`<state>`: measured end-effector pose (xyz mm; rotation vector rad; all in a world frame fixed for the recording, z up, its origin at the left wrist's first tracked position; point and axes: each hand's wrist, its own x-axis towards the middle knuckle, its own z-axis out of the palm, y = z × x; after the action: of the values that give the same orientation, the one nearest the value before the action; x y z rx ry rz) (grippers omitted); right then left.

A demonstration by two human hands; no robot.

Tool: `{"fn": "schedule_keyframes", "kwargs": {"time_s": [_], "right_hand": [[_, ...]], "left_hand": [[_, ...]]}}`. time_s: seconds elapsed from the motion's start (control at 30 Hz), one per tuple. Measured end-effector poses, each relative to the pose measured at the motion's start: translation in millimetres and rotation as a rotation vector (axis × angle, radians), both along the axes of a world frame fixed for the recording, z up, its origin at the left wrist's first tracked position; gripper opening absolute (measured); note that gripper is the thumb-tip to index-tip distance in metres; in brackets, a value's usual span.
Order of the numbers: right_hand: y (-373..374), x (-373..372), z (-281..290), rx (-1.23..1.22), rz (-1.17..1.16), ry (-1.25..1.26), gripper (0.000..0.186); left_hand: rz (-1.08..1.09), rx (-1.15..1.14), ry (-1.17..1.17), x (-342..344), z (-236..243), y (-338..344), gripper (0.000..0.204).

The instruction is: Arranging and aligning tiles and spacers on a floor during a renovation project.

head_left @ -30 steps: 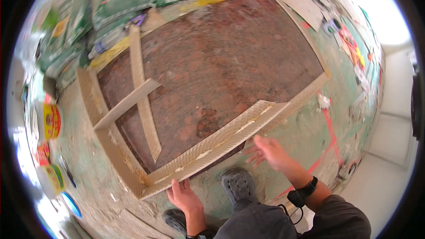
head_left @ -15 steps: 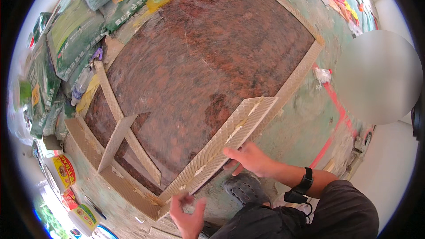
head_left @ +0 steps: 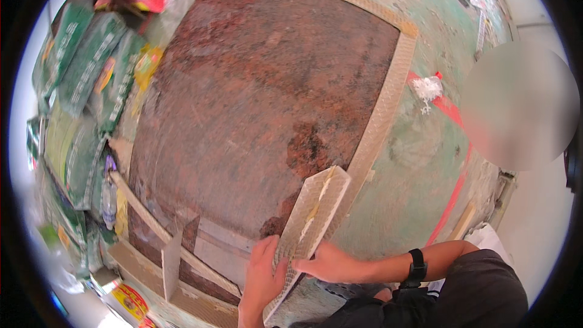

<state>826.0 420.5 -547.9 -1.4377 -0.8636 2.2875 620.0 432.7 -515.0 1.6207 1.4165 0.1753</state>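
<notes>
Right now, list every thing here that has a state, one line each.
Light strip: gripped at its near end, tilted up over the slab.
Left hand: flat on the strip.
Right hand: clasping the strip's edge.
Reddish-brown slab: lying flat.
Green sacks: stacked, closed.

Worn green floor [head_left: 419, 164], stacked sacks [head_left: 85, 79]

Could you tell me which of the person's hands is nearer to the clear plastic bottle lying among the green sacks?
Left. The left hand grips the pale strip on the side toward the bottle; the right hand holds the strip's far side.
</notes>
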Motion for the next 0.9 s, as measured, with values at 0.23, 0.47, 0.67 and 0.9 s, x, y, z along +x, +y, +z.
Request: {"fn": "schedule_keyframes", "kwargs": {"time_s": [0.23,0.47,0.67,0.9], "right_hand": [[1.2,-4.4,3.6,0.129,-0.042,-0.031,0.06],[-11.5,-9.7,-14.0,0.143,0.031,-0.028,0.072],[-17.3,-13.3,-14.8,0.143,-0.024,-0.016,0.071],[-11.1,-9.0,-10.3,0.106,0.008,-0.007,0.066]], "left_hand": [[-0.144,-0.085,0.004,2.5,7.3,5.0,0.063],[-0.146,-0.134,0.032,8.6,9.1,6.5,0.066],[-0.136,-0.094,0.046,8.0,7.8,0.8,0.071],[-0.139,-0.109,0.042,8.5,7.6,3.1,0.07]]}}
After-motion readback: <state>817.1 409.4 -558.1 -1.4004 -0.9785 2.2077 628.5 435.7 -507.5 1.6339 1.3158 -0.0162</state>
